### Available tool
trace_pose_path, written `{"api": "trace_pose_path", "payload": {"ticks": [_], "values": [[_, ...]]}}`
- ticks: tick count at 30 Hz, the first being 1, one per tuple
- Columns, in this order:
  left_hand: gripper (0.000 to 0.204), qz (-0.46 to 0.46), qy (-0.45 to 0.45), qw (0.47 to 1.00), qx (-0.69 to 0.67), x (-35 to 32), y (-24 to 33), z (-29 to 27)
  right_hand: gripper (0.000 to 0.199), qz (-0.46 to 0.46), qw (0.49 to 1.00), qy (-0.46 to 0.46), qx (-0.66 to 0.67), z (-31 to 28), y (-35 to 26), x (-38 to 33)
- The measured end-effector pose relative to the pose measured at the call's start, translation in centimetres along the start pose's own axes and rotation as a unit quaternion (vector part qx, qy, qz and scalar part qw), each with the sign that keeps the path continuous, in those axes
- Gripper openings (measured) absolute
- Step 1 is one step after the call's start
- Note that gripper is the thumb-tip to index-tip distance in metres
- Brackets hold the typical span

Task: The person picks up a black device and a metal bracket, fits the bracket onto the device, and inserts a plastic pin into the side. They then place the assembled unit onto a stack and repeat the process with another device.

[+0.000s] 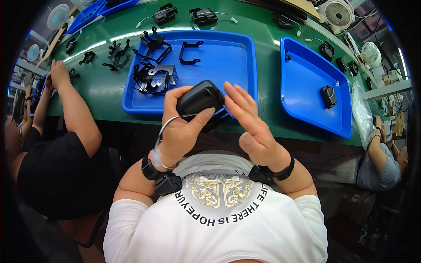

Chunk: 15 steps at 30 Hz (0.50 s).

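Observation:
My left hand (179, 133) is wrapped round a black rounded plastic housing (197, 98), its thumb across the near side. A pale cable (164, 127) runs from the housing down over my left wrist. Under the housing shows a dark flat part (218, 120), perhaps a bracket, mostly hidden. My right hand (256, 129) is open, fingers stretched out, with its fingertips against or very close to the housing's right end. Just beyond both hands lies a blue tray (219, 39) with several black metal brackets (151, 79) heaped at its left and a single bracket (189, 52) apart from them.
A second blue tray (302, 111) at the right holds a black cabled unit (328, 96). More cabled black units (204, 16) lie along the green table's (101, 98) far side. Loose brackets (117, 56) lie at left. Co-workers' arms (72, 103) show on both sides.

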<state>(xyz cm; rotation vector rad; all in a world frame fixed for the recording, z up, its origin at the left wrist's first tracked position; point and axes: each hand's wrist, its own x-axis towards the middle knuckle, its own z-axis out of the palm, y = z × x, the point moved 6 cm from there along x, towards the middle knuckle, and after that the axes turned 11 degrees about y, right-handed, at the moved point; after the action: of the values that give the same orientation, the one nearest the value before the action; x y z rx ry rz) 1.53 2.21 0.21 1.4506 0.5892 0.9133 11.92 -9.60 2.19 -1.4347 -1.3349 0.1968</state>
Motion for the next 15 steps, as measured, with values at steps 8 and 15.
{"api": "trace_pose_path", "payload": {"ticks": [8, 15], "values": [[0.048, -0.001, -0.005, 1.0, -0.012, 0.3, 0.0, 0.2, 0.051, -0.025, 1.0, 0.007, 0.004, 0.1, -1.4, 0.0], [0.048, -0.041, -0.062, 0.997, 0.019, -0.1, 0.0, 0.5, 0.041, 0.033, 0.994, 0.041, 0.092, -1.3, -0.6, 0.3]]}}
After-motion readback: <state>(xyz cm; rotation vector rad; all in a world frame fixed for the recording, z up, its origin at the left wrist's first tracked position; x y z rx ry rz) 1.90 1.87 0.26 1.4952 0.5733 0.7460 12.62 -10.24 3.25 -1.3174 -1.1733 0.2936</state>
